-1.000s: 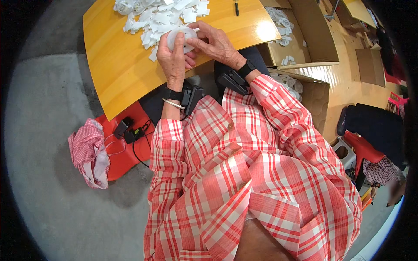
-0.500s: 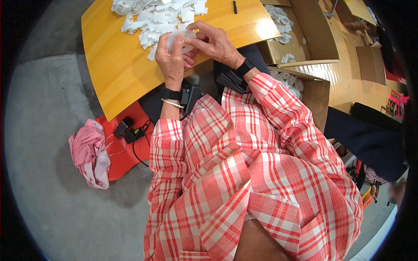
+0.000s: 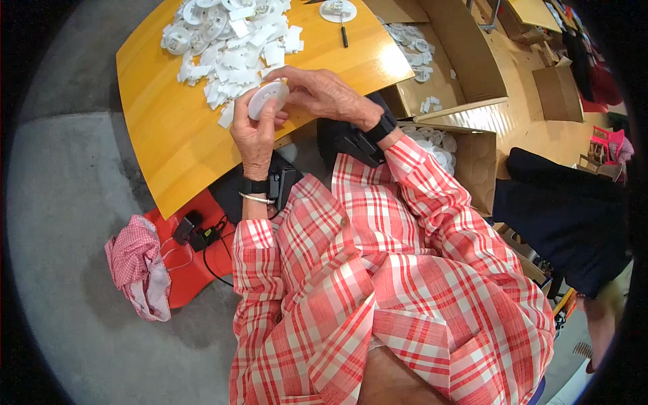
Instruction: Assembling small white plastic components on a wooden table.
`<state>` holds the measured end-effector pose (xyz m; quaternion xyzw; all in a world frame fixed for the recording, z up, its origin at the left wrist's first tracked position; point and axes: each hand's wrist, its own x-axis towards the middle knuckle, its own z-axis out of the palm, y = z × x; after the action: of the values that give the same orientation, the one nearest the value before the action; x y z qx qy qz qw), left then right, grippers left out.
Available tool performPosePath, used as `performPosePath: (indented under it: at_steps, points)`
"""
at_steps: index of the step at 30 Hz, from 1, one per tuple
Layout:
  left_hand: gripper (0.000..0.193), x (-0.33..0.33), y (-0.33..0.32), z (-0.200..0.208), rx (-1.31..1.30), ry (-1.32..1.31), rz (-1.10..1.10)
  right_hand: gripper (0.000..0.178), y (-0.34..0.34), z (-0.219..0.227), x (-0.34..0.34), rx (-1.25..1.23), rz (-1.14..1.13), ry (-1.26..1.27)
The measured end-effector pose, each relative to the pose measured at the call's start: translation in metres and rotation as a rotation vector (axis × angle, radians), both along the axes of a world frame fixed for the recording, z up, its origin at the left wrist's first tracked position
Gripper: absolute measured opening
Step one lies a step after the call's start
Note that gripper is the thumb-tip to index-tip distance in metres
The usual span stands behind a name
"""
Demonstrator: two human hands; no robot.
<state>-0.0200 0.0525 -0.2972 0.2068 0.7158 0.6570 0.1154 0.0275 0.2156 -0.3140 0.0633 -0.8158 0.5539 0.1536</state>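
White round plastic disc (image 3: 266, 99) sits pinched between both hands above the near edge of the wooden table (image 3: 175, 145); left hand (image 3: 253, 131) grips it from below with thumb and fingers curled round its rim, right hand (image 3: 320, 93) closes over it from the right, fingertips on the disc's upper side, so both hands are pressed close together around it. Just beyond the hands a heap of white plastic parts (image 3: 226, 44) covers the far left of the table: round discs and small rectangular tabs mixed. One more white round disc (image 3: 337, 9) lies alone at the far edge, a thin dark tool (image 3: 343, 35) beside it. Black straps with small black devices sit on both wrists, a thin bracelet on the left one. Right of the table an open brown cardboard box (image 3: 466, 61) holds scattered white pieces; a second open cardboard box (image 3: 476, 162) nearer the person holds more white discs. Another small closed carton (image 3: 559, 91) stands on the wooden floor further right. Sleeves are red-and-white plaid. Under the table a red flat object (image 3: 185, 270) lies on grey carpet with black adapters and a cable on it, a pink checked cloth (image 3: 138, 263) bunched at its left. Dark fabric bundle (image 3: 567, 216) at right. Labels too small to tell.
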Motion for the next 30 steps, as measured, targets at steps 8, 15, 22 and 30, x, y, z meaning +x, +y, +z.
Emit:
performPosePath:
  at_steps: [8, 15, 22, 30]
  points:
    - [0.026, 0.004, 0.002, 0.021, -0.022, -0.001, 0.067, 0.029, 0.054, -0.005, -0.019, 0.544, -0.766, -0.06]
    - [0.025, 0.011, 0.013, 0.034, -0.086, 0.068, 0.131, 0.045, 0.075, -0.043, -0.039, 0.586, -0.744, -0.444]
    - [0.021, 0.013, 0.01, 0.039, -0.088, 0.155, 0.166, 0.03, 0.061, -0.006, -0.007, 0.567, -0.658, -0.22]
    - [0.02, 0.012, 0.009, 0.037, -0.213, 0.247, 0.163, 0.014, 0.013, 0.044, 0.029, 0.005, -0.286, 0.007]
